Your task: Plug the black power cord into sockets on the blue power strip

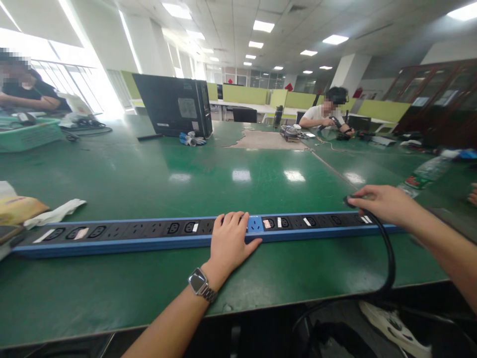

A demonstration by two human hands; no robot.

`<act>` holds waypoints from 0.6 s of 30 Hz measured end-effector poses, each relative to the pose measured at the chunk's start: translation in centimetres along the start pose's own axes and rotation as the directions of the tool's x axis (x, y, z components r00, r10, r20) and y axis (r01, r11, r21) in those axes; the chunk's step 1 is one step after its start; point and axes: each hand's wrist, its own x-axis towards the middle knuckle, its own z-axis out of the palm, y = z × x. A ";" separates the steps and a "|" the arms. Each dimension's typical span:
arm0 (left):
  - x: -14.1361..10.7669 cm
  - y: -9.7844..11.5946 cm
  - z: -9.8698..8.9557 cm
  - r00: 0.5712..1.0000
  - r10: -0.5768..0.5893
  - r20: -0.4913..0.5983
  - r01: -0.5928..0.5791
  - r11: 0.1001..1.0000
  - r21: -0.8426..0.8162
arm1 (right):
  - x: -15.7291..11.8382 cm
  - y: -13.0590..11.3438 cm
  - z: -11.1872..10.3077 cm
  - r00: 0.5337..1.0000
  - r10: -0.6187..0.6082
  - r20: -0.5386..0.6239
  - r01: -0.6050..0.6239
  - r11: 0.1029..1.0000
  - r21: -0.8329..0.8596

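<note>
A long blue and black power strip (141, 229) lies across the green table in front of me, with a row of sockets facing up and white labels by several of them. My left hand (230, 236) grips it near the middle, fingers curled over the top and thumb along the near side, beside a blue socket (255, 224). Above the strip's right part, my right hand (380, 201) pinches the end of a black power cord (389, 253). The cord's plug (348, 201) points left, apart from the sockets. From there the cord loops down past the table's front edge.
A black computer case (175, 107) stands at the back with gloves (192, 139) beside it. A green basket (30, 134) sits at left, near a person. Another person (324, 112) works at the far right. A plastic bottle (428, 171) lies right; packets (22, 209) lie left.
</note>
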 end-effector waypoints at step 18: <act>-0.1 0.0 0.0 1.000 -0.024 0.002 0.024 0.999 -0.036 | -2.9 -11.7 6.3 0.952 -0.217 0.216 0.241 0.966 -0.091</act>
